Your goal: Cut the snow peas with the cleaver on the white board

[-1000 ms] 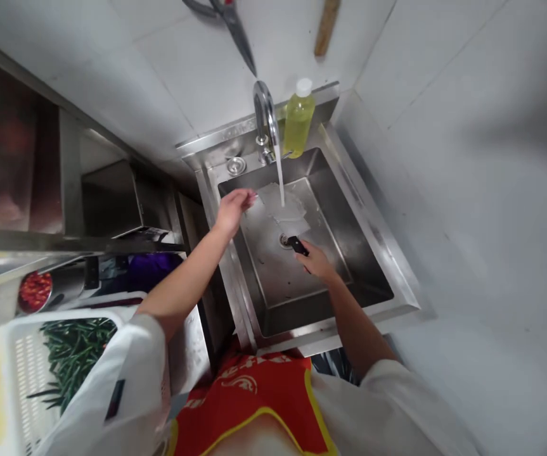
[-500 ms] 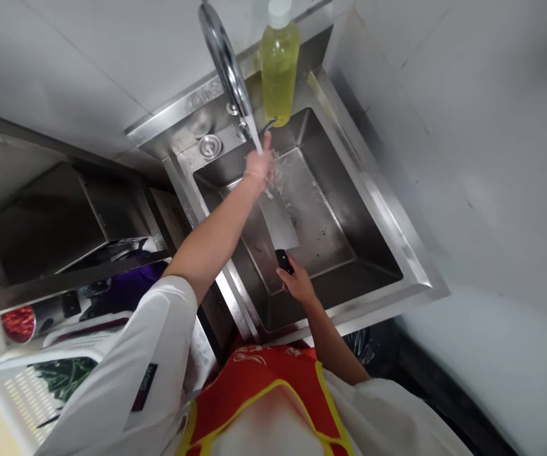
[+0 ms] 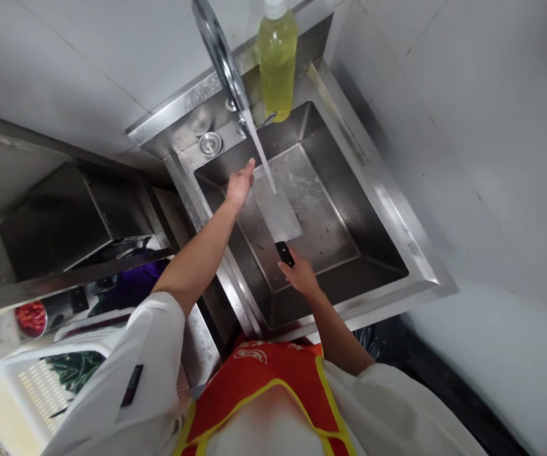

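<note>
My right hand point(image 3: 300, 273) is wrapped round the black handle of a cleaver point(image 3: 279, 214), whose broad metal blade is held flat over the sink point(image 3: 337, 250). A stream of water from the faucet point(image 3: 223, 60) lands on the blade. My left hand point(image 3: 240, 184) is just left of the blade's far end, holding nothing, with a finger pointing toward the back of the sink. Whether it touches the blade edge I cannot tell.
A bottle of yellow-green liquid point(image 3: 277, 66) stands on the sink's back ledge, near a metal drain strainer point(image 3: 210, 145). To the left are a white basket point(image 3: 21, 405) with green vegetables and a metal container of chopped red peppers point(image 3: 30, 318). Tiled walls border the sink.
My left hand has moved left and toward me, out of the water stream. The water now falls straight onto the cleaver blade, which my right hand still holds.
</note>
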A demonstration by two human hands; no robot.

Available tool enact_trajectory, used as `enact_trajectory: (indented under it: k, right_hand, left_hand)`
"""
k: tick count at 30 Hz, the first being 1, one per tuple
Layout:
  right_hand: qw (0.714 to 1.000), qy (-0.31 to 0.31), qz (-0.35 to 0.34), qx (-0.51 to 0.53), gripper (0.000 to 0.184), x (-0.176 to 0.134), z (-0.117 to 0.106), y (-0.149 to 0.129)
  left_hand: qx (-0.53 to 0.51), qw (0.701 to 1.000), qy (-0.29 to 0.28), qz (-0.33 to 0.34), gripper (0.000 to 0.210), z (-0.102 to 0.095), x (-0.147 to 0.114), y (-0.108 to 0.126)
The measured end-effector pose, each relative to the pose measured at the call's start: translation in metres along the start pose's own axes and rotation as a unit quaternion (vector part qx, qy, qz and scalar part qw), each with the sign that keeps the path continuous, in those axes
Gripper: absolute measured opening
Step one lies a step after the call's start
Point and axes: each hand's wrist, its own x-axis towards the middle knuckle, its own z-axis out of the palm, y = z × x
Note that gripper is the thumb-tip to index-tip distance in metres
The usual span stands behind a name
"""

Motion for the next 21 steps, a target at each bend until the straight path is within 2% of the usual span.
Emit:
enact_trajectory:
  k: [2, 5, 7, 11, 14, 18, 21]
  right_hand:
    - [1.000, 0.003, -0.001, -0.027, 0.065, 0.003, -0.001, -0.001]
    - [0.998, 0.009, -0.012, -0.053, 0.067, 0.009, -0.002, 0.000]
    - [0.998, 0.009, -0.025, -0.057, 0.066, 0.014, -0.006, 0.001]
    - [0.994, -0.020, -0.086, -0.067, 0.064, 0.028, -0.020, 0.001]
    - [0.982, -0.024, -0.138, -0.124, 0.064, 0.043, -0.033, -0.005]
    - [0.961, 0.038, -0.149, -0.230, 0.051, 0.064, -0.042, -0.017]
    - [0.948, 0.100, -0.158, -0.258, 0.050, 0.074, -0.042, -0.026]
  left_hand:
    - [0.000, 0.999, 0.010, -0.043, 0.045, -0.009, -0.006, -0.011]
    - [-0.071, 0.987, 0.031, -0.143, 0.023, -0.015, -0.022, -0.024]
    - [-0.130, 0.974, 0.037, -0.182, 0.023, -0.016, -0.032, -0.029]
    - [-0.198, 0.958, 0.069, -0.196, 0.034, -0.015, -0.038, -0.030]
    - [-0.209, 0.954, 0.080, -0.200, 0.031, -0.015, -0.033, -0.023]
    - [-0.229, 0.946, 0.138, -0.184, 0.026, -0.019, -0.027, -0.012]
    - [-0.251, 0.933, 0.183, -0.182, 0.020, -0.019, -0.024, -0.009]
